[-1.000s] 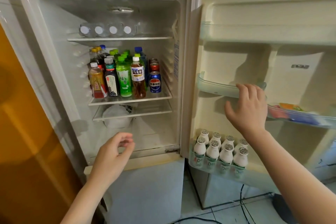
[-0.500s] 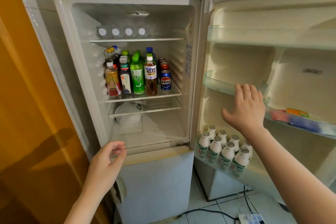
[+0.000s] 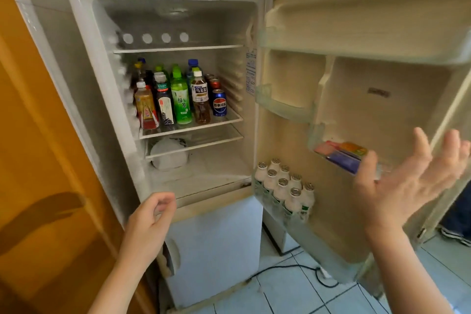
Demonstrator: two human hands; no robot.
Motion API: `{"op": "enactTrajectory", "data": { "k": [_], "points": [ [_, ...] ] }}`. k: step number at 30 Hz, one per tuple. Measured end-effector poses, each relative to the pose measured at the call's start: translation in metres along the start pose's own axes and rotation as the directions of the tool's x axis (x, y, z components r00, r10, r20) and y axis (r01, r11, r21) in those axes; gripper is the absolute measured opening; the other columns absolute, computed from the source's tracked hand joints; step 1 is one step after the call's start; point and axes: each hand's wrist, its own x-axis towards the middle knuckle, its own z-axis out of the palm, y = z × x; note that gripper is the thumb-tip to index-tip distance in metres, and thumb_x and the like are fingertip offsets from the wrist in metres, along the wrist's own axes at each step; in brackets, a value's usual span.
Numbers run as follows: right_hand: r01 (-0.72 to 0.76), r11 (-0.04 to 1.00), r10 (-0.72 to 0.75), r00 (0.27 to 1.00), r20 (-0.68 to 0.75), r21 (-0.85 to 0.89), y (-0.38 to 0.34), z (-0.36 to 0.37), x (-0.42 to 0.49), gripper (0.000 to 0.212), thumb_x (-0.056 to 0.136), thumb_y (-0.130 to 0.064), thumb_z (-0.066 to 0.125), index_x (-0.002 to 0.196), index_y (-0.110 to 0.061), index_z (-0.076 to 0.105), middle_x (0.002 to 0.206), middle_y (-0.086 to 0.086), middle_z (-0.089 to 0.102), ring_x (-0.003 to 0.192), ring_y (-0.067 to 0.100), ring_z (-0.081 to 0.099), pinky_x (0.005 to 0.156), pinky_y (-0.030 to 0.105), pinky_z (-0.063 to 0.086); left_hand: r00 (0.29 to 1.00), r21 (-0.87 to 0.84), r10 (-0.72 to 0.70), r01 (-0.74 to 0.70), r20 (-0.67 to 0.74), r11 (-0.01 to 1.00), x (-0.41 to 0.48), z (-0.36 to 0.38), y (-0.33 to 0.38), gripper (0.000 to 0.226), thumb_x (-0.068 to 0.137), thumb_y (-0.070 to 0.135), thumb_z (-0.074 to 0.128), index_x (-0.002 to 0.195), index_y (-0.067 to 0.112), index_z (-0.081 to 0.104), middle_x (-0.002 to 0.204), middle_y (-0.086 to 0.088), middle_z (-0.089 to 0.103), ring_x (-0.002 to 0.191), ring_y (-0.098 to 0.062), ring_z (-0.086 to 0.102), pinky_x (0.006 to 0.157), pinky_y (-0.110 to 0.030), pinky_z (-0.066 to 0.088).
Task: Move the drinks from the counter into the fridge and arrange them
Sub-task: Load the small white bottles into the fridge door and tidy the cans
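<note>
Right hand (image 3: pixel 407 186) splayed open at fridge door (image 3: pixel 356 109), left hand (image 3: pixel 150 222) loosely curled, empty; white bottles (image 3: pixel 283 186) packed along door's bottom.

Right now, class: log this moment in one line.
fridge door: open | drinks: on shelf | left hand: loosely curled, empty | right hand: open, empty

The top shelf (image 3: pixel 178 48) carries clear bottles (image 3: pixel 155 38) laid on their sides, four white caps facing outward. The middle shelf (image 3: pixel 229 120) carries upright tea bottles (image 3: pixel 181 99) in rows, with a blue cola can (image 3: pixel 219 102) at the front right corner and red cans (image 3: pixel 214 83) behind it. Beneath the thin lower shelf (image 3: pixel 216 136), a white rounded object (image 3: pixel 169 154) rests on the compartment floor (image 3: pixel 216 173). The bottom door bin (image 3: pixel 300 227) holds small white bottles (image 3: pixel 280 188), upright, in two rows. A higher door bin (image 3: pixel 312 135) holds flat coloured packets (image 3: pixel 341 151).
</note>
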Motion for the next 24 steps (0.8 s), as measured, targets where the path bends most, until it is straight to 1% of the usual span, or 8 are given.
{"op": "enactTrajectory", "data": {
  "k": [3,8,10,13,16,18,21,24],
  "points": [
    [-0.252,0.967,0.253,0.966,0.059,-0.020,0.012,-0.020,-0.007,0.065,0.088,-0.037,0.045,0.142,-0.004,0.029,0.148,0.025,0.024,0.138,0.044,0.021,0.112,0.056,0.017,0.999,-0.009,0.001,0.000,0.041,1.000,-0.005,-0.004,-0.002,0.016,0.093,0.037,0.053,0.108,0.033,0.060,0.106,0.022,0.060,0.096,0.013,0.050,0.072,-0.009,0.036],
    [-0.377,0.880,0.375,0.925,0.063,0.288,-0.002,-0.036,-0.026,0.048,0.095,-0.028,0.035,0.133,0.003,0.039,0.127,0.015,0.045,0.123,0.035,0.041,0.108,0.047,0.030,0.998,-0.036,0.015,-0.013,0.066,0.999,-0.015,-0.021,-0.013,0.019,0.095,0.036,0.051,0.111,0.033,0.059,0.109,0.019,0.061,0.101,0.008,0.052,0.073,-0.009,0.038],
    [-0.349,0.873,0.348,0.935,0.067,0.340,-0.017,-0.041,-0.039,0.036,0.097,-0.028,0.033,0.125,-0.009,0.045,0.115,0.002,0.046,0.113,0.033,0.045,0.101,0.045,0.035,0.997,-0.049,0.023,-0.019,0.079,0.999,-0.020,-0.028,-0.017,0.017,0.095,0.033,0.050,0.109,0.034,0.060,0.109,0.019,0.062,0.101,0.008,0.053,0.072,-0.008,0.038],
    [-0.348,0.836,0.342,0.935,0.092,0.424,-0.043,-0.045,-0.055,0.020,0.096,-0.026,0.033,0.112,-0.033,0.044,0.104,0.000,0.047,0.102,0.029,0.049,0.092,0.039,0.039,0.995,-0.083,0.040,-0.033,0.093,0.996,-0.025,-0.037,-0.019,0.014,0.096,0.031,0.051,0.106,0.036,0.060,0.108,0.017,0.064,0.103,0.004,0.056,0.075,-0.008,0.039],
    [-0.351,0.823,0.307,0.936,0.170,0.447,-0.066,-0.044,-0.076,0.026,0.094,-0.019,0.039,0.116,-0.011,0.052,0.102,-0.010,0.048,0.098,0.012,0.048,0.086,0.012,0.034,0.993,-0.113,0.058,-0.047,0.100,0.992,-0.030,-0.041,-0.018,0.014,0.096,0.031,0.051,0.102,0.039,0.060,0.106,0.016,0.065,0.103,0.001,0.058,0.076,-0.009,0.040],
    [-0.350,0.827,0.258,0.932,0.256,0.439,-0.084,-0.042,-0.091,0.023,0.093,-0.016,0.041,0.113,-0.011,0.052,0.103,-0.005,0.049,0.096,0.010,0.047,0.082,0.007,0.034,0.991,-0.138,0.077,-0.062,0.113,0.989,-0.034,-0.043,-0.013,0.014,0.095,0.031,0.051,0.102,0.039,0.060,0.104,0.018,0.066,0.103,0.002,0.059,0.076,-0.008,0.040],
    [-0.356,0.828,0.178,0.899,0.399,0.434,-0.110,-0.038,-0.106,0.022,0.092,-0.028,0.038,0.109,-0.021,0.051,0.107,-0.007,0.050,0.098,0.011,0.049,0.080,0.011,0.037,0.980,-0.169,0.139,-0.114,0.145,0.979,-0.038,-0.043,-0.005,0.017,0.095,0.028,0.050,0.102,0.041,0.060,0.102,0.026,0.064,0.103,0.008,0.057,0.081,-0.007,0.042],
    [-0.368,0.807,0.100,0.857,0.506,0.462,-0.134,-0.028,-0.116,0.034,0.091,-0.033,0.037,0.113,-0.015,0.056,0.110,-0.008,0.054,0.103,0.012,0.052,0.086,0.035,0.047,0.965,-0.180,0.197,-0.166,0.171,0.969,-0.039,-0.038,0.002,0.023,0.095,0.029,0.049,0.110,0.046,0.054,0.110,0.031,0.059,0.109,0.014,0.051,0.086,-0.006,0.040]
  ]
}}
